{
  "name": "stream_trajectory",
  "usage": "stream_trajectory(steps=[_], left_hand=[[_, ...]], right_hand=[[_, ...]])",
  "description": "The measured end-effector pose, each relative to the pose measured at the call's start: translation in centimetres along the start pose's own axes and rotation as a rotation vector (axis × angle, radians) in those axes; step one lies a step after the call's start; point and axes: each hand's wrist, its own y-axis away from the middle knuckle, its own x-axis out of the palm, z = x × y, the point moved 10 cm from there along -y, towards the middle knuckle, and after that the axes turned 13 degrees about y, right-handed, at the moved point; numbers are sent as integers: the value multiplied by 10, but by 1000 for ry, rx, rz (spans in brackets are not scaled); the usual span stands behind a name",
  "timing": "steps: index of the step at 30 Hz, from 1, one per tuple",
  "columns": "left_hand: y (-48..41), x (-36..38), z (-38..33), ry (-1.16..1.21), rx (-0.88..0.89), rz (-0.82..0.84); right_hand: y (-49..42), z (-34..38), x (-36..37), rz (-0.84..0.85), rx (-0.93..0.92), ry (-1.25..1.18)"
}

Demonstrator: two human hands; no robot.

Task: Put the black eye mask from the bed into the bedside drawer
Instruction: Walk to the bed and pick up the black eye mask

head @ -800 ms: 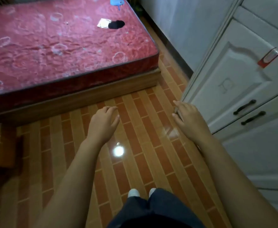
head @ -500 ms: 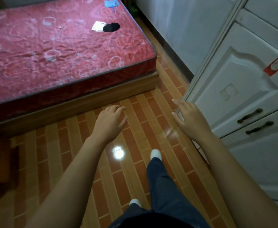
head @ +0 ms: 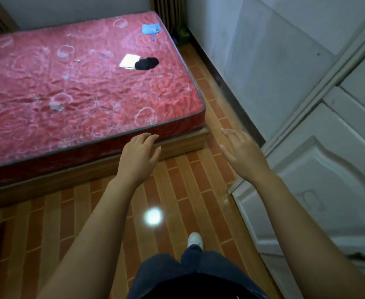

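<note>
The black eye mask [head: 146,63] lies on the red mattress [head: 73,96] near its right edge, touching a small silvery packet [head: 129,61]. My left hand [head: 138,156] hangs in front of the bed's near right corner, fingers loosely apart, holding nothing. My right hand [head: 241,153] is out to the right over the floor, fingers spread and empty. Both hands are well short of the mask. No bedside drawer is in view.
A blue cloth item [head: 151,29] lies farther up the bed. The mattress rests on a wooden bed base [head: 177,143]. White cabinet doors [head: 319,180] stand close on the right, leaving a narrow strip of brick-patterned floor [head: 209,87] between bed and wall. My foot [head: 195,239] is stepping forward.
I have walked toward the bed, so the mattress and mask appear nearer and lower in view. Both hands have risen and stay empty.
</note>
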Motion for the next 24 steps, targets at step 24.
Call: stream_trajectory(steps=[24], left_hand=[[-403, 9, 26, 101, 7, 12]], right_hand=[[-364, -93, -36, -78, 72, 31]])
